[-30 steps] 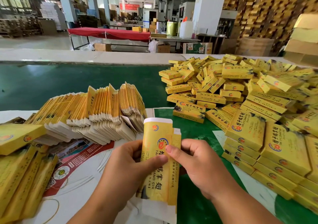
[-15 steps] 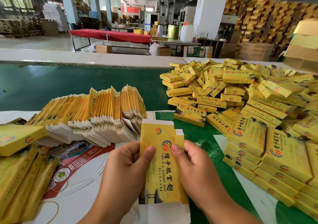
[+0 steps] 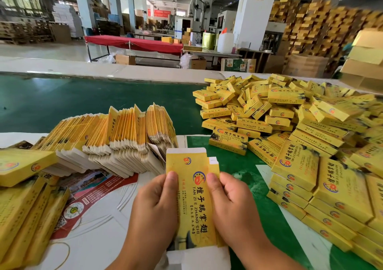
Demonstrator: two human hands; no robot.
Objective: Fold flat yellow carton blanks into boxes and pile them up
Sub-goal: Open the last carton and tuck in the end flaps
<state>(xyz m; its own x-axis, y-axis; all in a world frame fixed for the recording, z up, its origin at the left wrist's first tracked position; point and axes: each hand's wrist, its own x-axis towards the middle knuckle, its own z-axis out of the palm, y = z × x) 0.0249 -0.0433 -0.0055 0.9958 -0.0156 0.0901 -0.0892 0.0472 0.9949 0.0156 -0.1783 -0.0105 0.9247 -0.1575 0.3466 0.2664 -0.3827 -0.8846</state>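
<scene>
Left hand [image 3: 154,209]: thumb clamped on yellow carton blank [image 3: 191,199], left edge.
Right hand [image 3: 232,205]: thumb pinching the blank's right edge.
Folded boxes [image 3: 290,137]: piled right of fingers.

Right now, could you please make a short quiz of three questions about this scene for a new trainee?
1. True or false: both hands hold one carton blank.
2. Where is the pile of folded boxes? A) on the person's right B) on the person's left
3. Fill in: the row of flat blanks stands on the person's ____ side.

Key: 1 true, left hand and right hand pinch it. 2 A. 3 left.
</scene>
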